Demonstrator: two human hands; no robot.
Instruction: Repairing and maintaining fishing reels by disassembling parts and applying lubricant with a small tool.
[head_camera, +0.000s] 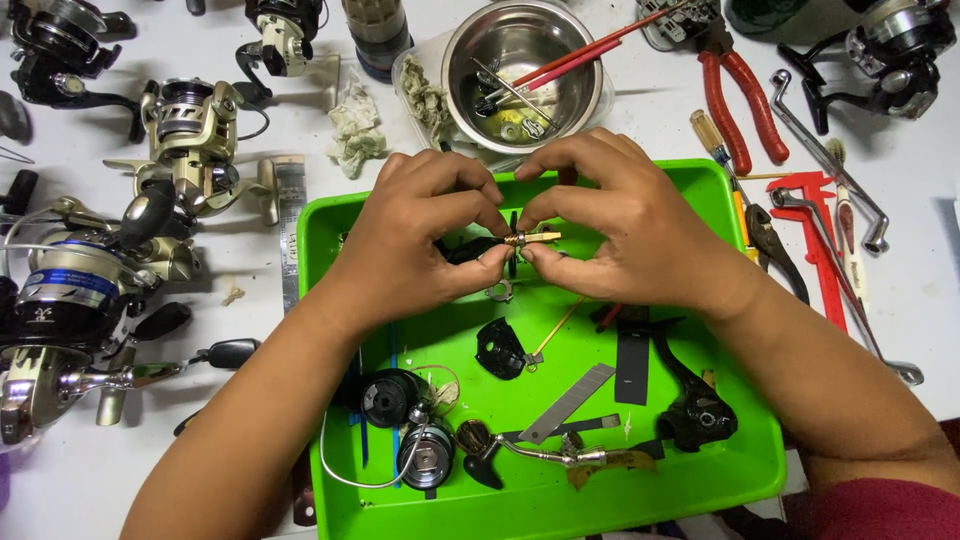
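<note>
Pinching a small brass shaft (531, 238) between them, the left hand (415, 240) and the right hand (620, 230) meet fingertip to fingertip over the upper middle of the green tray (740, 440). Both are closed narrow on it; the left also grips a black part (470, 250) that the shaft seems to enter, though the joint is hidden. The piece looks light, stiff and probably greasy, so slippery; its ends give the surest hold.

At 6 o'clock from the hands lie a black cover (500, 348), a grey blade (567, 402) and a spool (390, 397). At 12 o'clock stands a steel bowl (520, 45). At 2 o'clock rest red-handled pliers (740, 100). At 9 o'clock sit several fishing reels (190, 135).
</note>
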